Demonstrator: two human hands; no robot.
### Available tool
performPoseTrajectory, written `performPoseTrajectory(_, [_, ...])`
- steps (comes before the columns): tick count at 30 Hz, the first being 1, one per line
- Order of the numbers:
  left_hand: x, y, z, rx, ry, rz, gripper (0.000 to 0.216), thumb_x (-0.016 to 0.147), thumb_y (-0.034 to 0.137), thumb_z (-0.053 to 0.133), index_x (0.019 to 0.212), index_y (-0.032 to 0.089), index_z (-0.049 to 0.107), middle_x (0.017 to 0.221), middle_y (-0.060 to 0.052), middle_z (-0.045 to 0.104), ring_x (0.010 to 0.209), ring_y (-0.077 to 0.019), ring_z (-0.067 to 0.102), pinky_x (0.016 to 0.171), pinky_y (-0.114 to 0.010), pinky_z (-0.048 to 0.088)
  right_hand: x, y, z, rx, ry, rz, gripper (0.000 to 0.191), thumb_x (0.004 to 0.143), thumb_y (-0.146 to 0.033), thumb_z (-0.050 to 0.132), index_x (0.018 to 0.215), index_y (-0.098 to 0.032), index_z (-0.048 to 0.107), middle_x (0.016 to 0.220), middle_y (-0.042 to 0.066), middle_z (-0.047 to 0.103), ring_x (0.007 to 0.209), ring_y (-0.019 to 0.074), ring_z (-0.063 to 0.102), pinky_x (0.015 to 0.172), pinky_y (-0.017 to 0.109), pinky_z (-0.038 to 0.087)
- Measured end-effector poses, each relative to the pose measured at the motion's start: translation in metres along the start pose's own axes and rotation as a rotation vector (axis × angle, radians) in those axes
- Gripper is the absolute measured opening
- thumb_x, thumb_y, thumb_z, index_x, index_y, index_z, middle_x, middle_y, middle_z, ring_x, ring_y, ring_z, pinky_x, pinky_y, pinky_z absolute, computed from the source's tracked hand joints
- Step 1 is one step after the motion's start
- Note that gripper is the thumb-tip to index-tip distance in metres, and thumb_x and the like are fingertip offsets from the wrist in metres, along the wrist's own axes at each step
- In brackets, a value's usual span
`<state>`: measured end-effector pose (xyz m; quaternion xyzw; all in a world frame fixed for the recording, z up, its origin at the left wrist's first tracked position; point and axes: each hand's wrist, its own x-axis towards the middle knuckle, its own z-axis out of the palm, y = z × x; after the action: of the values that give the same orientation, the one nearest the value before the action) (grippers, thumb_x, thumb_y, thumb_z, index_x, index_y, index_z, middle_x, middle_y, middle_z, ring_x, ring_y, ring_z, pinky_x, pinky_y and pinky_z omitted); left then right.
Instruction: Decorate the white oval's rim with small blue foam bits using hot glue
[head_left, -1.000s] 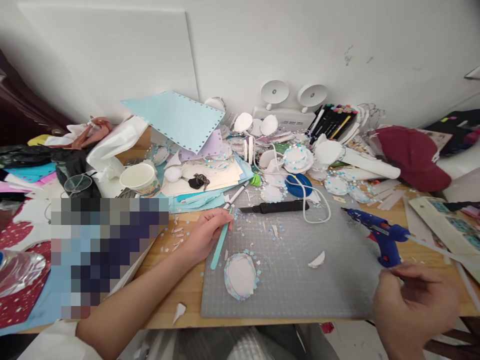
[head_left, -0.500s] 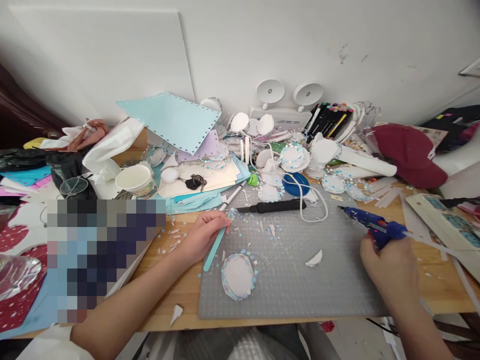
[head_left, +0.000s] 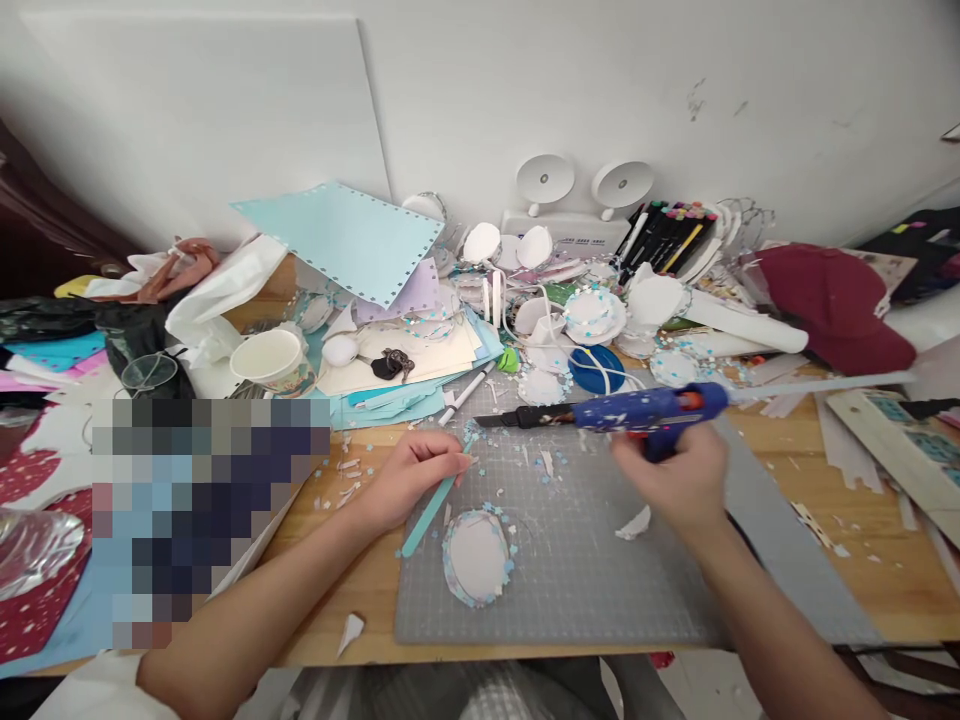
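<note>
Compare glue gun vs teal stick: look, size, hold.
Look: the glue gun is bulky and dark blue; the teal stick is slim and straight.
Size: the glue gun is larger than the teal stick.
Hold: the right hand has the glue gun, the left hand the teal stick.
Both are in hand.

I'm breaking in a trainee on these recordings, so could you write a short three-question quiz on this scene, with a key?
1. Which hand holds the glue gun?

2. True or false: a white disc lies on the mat between the two arms.

3. Which of these is nearest the left hand?
A) the cap
B) the turquoise stick
C) the cup

Key:
1. The right hand.
2. True.
3. B.
</note>
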<state>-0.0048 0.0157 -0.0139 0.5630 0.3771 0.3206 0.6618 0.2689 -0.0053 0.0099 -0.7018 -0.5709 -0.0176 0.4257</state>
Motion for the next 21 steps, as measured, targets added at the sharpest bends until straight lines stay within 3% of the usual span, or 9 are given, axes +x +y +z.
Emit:
performPoseTrajectory(6, [0.001,0.0,-0.002,0.018,0.001,-0.003,0.033,0.079,0.032,0.061,0.053,0.013,0.052,0.049,0.004,0.037,0.049,-0.0078,0.031,0.048,-0.024,0.02,-0.011,-0.002,0.038,0.124,-0.041,-0.027,0.021,0.058,-0.031,0.059,0.048,-0.021,0.042,0.04,-0.004,0.044,0.037,0.0103,0.041,0.04,0.025,0.036])
performPoseTrajectory(13, [0.001,0.0,-0.002,0.028,-0.013,0.007,0.034,0.079,0.033,0.061,0.053,0.013,0.053,0.05,0.004,0.038,0.049,-0.0074,0.031,0.048,-0.023,0.02,-0.01,0.003,0.041,0.117,-0.007,-0.037,0.022,0.06,-0.032,0.058,0.049,-0.021,0.042,0.041,-0.003,0.045,0.037,0.0101,0.04,0.039,0.025,0.034])
performPoseTrajectory(21, [0.0,0.001,-0.001,0.103,-0.034,0.008,0.035,0.08,0.034,0.06,0.054,0.013,0.053,0.051,0.004,0.039,0.049,-0.0073,0.031,0.048,-0.023,0.02,-0.019,-0.002,0.042,0.107,-0.087,-0.149,0.022,0.06,-0.03,0.056,0.047,-0.022,0.039,0.039,-0.005,0.039,0.036,0.0093,0.037,0.039,0.024,0.033])
